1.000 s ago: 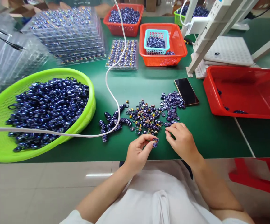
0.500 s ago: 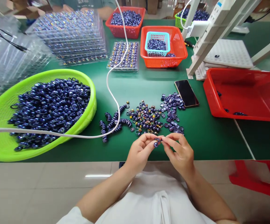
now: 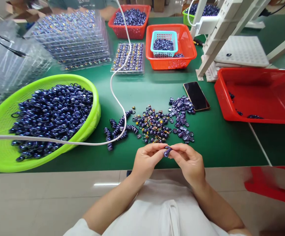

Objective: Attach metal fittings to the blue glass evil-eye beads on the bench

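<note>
A small shiny dark-blue ring-shaped piece [image 3: 167,151] is pinched between my two hands near the table's front edge. The fingertips of my left hand [image 3: 146,160] close on its left side, and those of my right hand [image 3: 189,161] press on its right side, hiding part of it. Just beyond my fingers lies a pile of dark-blue rings with gold-coloured bits [image 3: 154,124]. Right of that pile are loose flat dark-blue caps [image 3: 181,109]. Rows of dark-blue rings [image 3: 120,127] lie to the left, nested against each other.
A lime-green basket [image 3: 96,108] full of dark-blue rings stands left, crossed by a white cable [image 3: 119,101]. A phone [image 3: 196,95] lies beside the caps. Red bins [image 3: 219,95], an orange basket [image 3: 188,60], stacked clear trays [image 3: 83,49] and a metal post [image 3: 214,42] surround the work area.
My right fingers have come in closer and now press on the piece alongside the left ones. The view has shifted slightly; the piles look the same.
</note>
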Available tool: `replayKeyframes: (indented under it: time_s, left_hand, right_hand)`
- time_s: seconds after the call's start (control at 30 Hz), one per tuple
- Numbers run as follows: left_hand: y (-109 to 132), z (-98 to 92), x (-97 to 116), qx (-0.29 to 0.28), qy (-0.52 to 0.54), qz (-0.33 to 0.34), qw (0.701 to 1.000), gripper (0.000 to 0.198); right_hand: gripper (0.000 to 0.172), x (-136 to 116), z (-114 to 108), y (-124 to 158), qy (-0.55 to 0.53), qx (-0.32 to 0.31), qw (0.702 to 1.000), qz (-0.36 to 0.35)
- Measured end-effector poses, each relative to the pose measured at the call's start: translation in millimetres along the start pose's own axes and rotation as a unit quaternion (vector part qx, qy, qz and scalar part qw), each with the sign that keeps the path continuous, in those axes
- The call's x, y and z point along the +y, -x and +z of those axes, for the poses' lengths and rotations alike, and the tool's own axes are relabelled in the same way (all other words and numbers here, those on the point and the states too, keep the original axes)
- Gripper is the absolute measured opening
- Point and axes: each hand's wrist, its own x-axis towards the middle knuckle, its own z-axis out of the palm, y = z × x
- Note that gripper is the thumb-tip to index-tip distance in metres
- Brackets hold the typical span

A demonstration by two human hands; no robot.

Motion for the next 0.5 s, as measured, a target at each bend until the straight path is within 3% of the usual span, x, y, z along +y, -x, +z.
replayKeyframes:
  time_s: [0.13, 0.37, 0.5]
  left_hand:
    - [3, 0.1, 2, 0.017, -0.084, 0.048, 0.995, 0.015]
    - [7, -4.6, -7, -0.046, -0.175, 0.192, 0.965, 0.019]
    - [7, -6.1, -10, -0.058, -0.178, 0.227, 0.956, 0.024]
  right_hand:
    - [0.006, -2, 2, -1, -0.009, 0.009, 1.0, 0.007]
    - [0.006, 1, 3, -2, -0.023, 0.027, 0.999, 0.015]
    - [0.007, 4, 1, 0, -0.022, 0.013, 0.999, 0.027]
